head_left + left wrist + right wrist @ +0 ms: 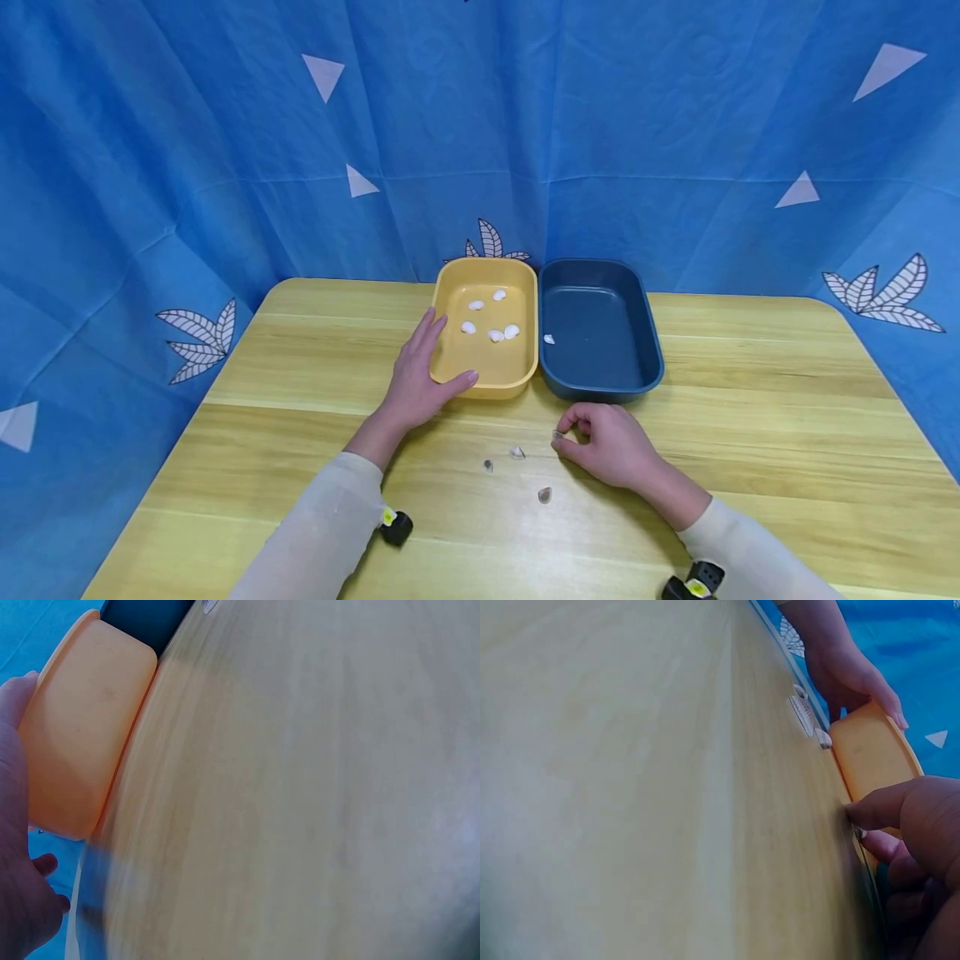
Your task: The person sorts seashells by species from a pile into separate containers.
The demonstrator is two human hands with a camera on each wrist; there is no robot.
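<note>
My left hand (pixel 418 379) rests against the left side of a yellow tray (pixel 480 390), its fingers spread and its thumb over the front rim. Several white seashells (pixel 512 331) lie in that tray. Just in front of a dark blue tray (pixel 600 393), my right hand (pixel 611 442) pinches a small seashell (pixel 557 436) between thumb and index finger, low over the table. One white shell (pixel 549 339) lies inside the blue tray by its left wall. Left of my right hand, a whitish shell (pixel 517 452), a small dark shell (pixel 488 465) and a brownish shell (pixel 545 495) lie on the table.
The two trays stand side by side at the back of a light wooden table (pixel 750 400). Behind the table hangs a blue curtain (pixel 637 125) with white triangles and leaf prints.
</note>
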